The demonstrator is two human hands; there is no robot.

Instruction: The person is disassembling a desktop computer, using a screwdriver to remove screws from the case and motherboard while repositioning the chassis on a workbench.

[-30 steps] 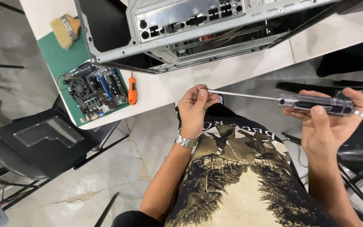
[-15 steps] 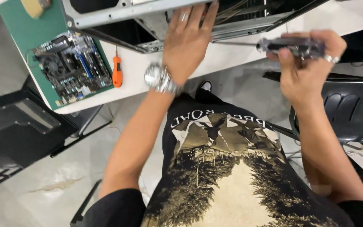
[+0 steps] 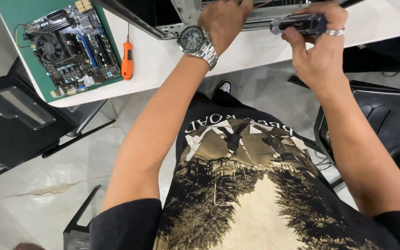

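Note:
My right hand (image 3: pixel 319 51) grips the clear-and-black handle of a screwdriver (image 3: pixel 300 23), held level with its shaft pointing left toward the metal computer case (image 3: pixel 181 21) at the table's far edge. My left hand (image 3: pixel 223 18), a steel watch on its wrist, reaches up to the case's lower rail; its fingers are closed there and partly cut off by the frame's top, so what they pinch is hidden. The screwdriver's tip is out of sight behind my left hand.
A motherboard (image 3: pixel 72 46) lies on a green mat (image 3: pixel 28 65) at the left of the white table (image 3: pixel 163 60). An orange-handled screwdriver (image 3: pixel 126 59) lies beside it. A black chair (image 3: pixel 10 125) stands at the left, another (image 3: pixel 376 115) at the right.
Both hands rose from my lap to the case at the table edge. The view dropped and shifted, so the case now sits at the frame's top.

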